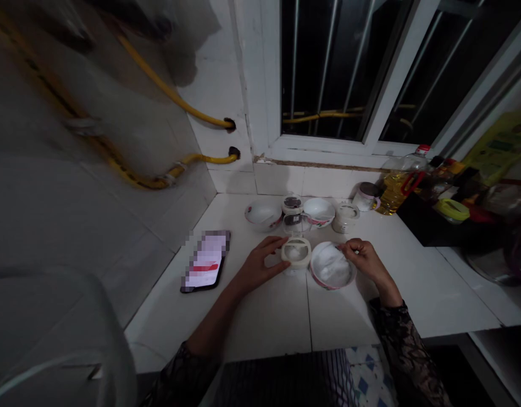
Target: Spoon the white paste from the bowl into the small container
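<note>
My left hand [264, 261] holds a small cream-rimmed seasoning jar [296, 252] on the counter, thumb and fingers around its left side. Its lid is flipped up at the back, and white grains show inside. Just right of the jar stands a white bowl [333, 278] with a pink pattern outside and a white powdery heap [331, 263] in it. Over that bowl's right rim, my right hand [362, 255] is closed in a pinch. Whatever its fingers hold is too small and blurred to make out.
Behind are two more bowls [263, 215] [318, 212], a dark-filled jar [292, 204] and another seasoning jar [346, 217]. A lit phone [206, 261] lies left. An oil bottle [394, 183] and a lidded jar [366, 196] stand back right, near a black tray [421, 223]. Yellow pipes [205, 158] run along the wall.
</note>
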`<state>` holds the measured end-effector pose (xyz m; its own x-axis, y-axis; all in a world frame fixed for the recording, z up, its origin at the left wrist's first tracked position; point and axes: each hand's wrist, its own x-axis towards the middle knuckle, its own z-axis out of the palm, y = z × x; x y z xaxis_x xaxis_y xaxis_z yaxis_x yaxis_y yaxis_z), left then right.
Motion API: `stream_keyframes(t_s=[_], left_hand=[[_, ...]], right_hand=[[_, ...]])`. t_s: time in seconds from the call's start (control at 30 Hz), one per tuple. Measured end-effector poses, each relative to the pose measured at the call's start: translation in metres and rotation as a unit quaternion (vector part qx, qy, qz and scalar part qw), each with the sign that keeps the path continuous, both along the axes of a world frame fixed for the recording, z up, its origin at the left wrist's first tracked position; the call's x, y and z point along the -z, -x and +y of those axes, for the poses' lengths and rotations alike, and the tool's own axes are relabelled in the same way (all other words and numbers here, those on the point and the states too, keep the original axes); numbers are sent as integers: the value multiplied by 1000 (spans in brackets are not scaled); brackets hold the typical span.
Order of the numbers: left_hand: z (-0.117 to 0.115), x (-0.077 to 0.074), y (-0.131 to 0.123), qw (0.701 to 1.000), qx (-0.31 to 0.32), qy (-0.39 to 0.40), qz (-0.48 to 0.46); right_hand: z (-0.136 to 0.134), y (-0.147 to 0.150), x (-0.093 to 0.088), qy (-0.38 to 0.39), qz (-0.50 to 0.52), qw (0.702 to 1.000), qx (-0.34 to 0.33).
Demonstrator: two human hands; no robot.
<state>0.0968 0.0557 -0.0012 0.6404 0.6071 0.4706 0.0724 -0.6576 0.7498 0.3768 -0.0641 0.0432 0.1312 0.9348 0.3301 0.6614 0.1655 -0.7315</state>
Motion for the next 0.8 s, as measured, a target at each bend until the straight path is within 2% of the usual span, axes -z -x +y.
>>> stream_keyframes(t_s=[0.07, 0.17, 0.27, 0.33, 0.43, 0.63, 0.8], left_hand=[[0, 0, 0, 1000, -3, -2, -1], [0, 1, 0, 1000, -2, -4, -2], [0, 2, 0, 1000, 0, -5, -6], [0, 2, 0, 1000, 0, -4, -5], [0, 2, 0, 1000, -4, 1, 4], [0, 3, 0, 1000, -8, 1, 6], [0, 2, 0, 1000, -8, 5, 5]], right_hand=[[1, -1, 0, -10, 1, 1000, 18], [3, -1, 4, -37, -64, 997, 32], [6, 3, 9, -45, -123, 991, -9], [7, 6, 11, -37, -126, 990, -44], [7, 7, 11, -36, -108, 992, -50], [3, 1, 2, -27, -15, 998, 51], [2, 0, 3, 7, 100, 991, 90]])
